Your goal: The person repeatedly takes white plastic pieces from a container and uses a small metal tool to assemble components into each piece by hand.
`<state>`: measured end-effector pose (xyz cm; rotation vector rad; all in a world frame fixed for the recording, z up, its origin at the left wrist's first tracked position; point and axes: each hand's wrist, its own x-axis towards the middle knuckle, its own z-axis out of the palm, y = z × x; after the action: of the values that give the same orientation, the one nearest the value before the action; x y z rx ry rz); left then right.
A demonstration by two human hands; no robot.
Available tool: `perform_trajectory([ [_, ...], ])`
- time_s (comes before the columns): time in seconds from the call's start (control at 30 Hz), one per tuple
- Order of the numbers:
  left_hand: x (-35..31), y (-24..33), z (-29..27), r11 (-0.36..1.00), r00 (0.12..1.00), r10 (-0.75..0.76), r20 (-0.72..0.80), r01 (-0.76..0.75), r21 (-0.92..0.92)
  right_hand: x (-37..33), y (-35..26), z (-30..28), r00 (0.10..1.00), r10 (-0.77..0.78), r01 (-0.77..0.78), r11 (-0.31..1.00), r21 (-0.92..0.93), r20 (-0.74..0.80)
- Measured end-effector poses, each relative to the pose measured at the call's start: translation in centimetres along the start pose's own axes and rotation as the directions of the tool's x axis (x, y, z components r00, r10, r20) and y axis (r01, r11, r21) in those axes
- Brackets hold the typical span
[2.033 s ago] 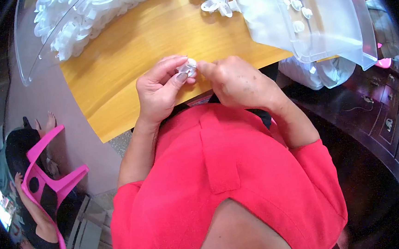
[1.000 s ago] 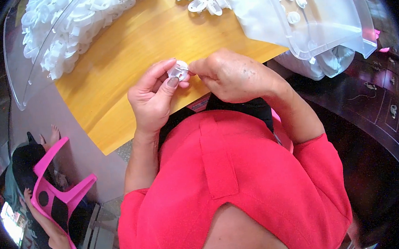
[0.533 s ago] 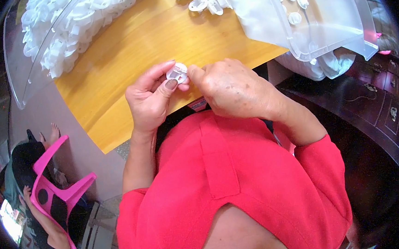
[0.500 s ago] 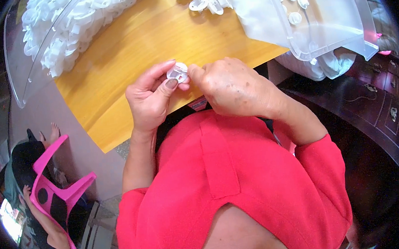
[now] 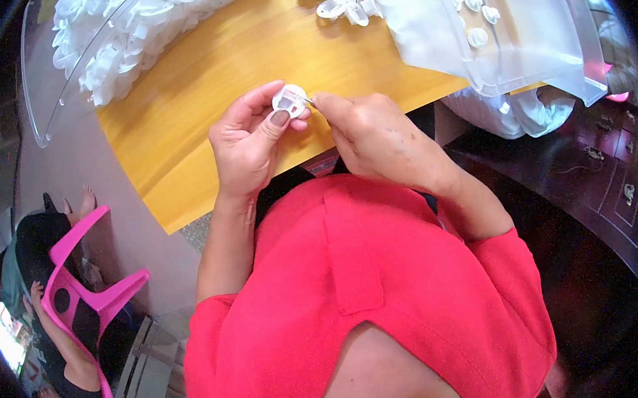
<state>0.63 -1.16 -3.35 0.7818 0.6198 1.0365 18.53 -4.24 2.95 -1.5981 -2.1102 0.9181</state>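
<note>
My left hand (image 5: 245, 141) pinches a small round white plastic part (image 5: 289, 97) between thumb and fingers above the near edge of the table. The part's hollow side faces up, with a recess and a small reddish spot inside. My right hand (image 5: 384, 131) is closed just to the right of it. A thin metallic tip (image 5: 308, 101) sticks out from its pinched fingertips toward the part's rim; the rest of it is hidden in the fingers. Whether the tip touches the part I cannot tell.
On the yellow wooden table (image 5: 204, 140) a clear bin (image 5: 42, 129) heaped with white plastic parts stands at far left. Several loose white parts (image 5: 346, 5) lie at the back. A second clear bin (image 5: 503, 82) stands at right. Beyond the left side, a person sits on a pink chair (image 5: 62, 283).
My right hand has drawn back slightly from the white part, and the thin metallic tip now shows between them. The part is turned a little in my left hand. The whole view has shifted slightly.
</note>
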Motion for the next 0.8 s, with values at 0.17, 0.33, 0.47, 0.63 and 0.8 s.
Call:
perform_trajectory([
  [0.17, 0.0, -0.1, -0.1, 1.0, 1.0, 0.016, 0.021, -0.016, 0.001, -0.5, -0.2, 1.2, 0.998, 0.027, -0.022, 0.996, 0.081, -0.058],
  [0.33, 0.1, 0.0, 0.0, 0.999, 1.0, 0.009, 0.003, -0.008, -0.032, -0.4, -0.3, 1.7, 0.994, 0.03, -0.019, 0.995, 0.102, -0.108],
  [0.47, 0.1, -0.1, 0.0, 1.0, 0.999, 0.007, -0.032, -0.007, 0.013, -0.1, -0.3, 2.2, 0.989, 0.03, -0.008, 0.988, 0.156, -0.142],
  [0.63, 0.0, -0.3, 0.0, 0.999, 0.997, 0.049, -0.052, -0.048, 0.025, -0.1, -0.4, 2.8, 0.982, -0.009, 0.035, 0.99, 0.137, -0.186],
  [0.8, -0.2, -0.3, 0.1, 0.996, 0.996, 0.067, -0.059, -0.063, 0.059, -0.3, -0.9, 3.4, 0.966, -0.047, 0.08, 0.989, 0.122, -0.254],
])
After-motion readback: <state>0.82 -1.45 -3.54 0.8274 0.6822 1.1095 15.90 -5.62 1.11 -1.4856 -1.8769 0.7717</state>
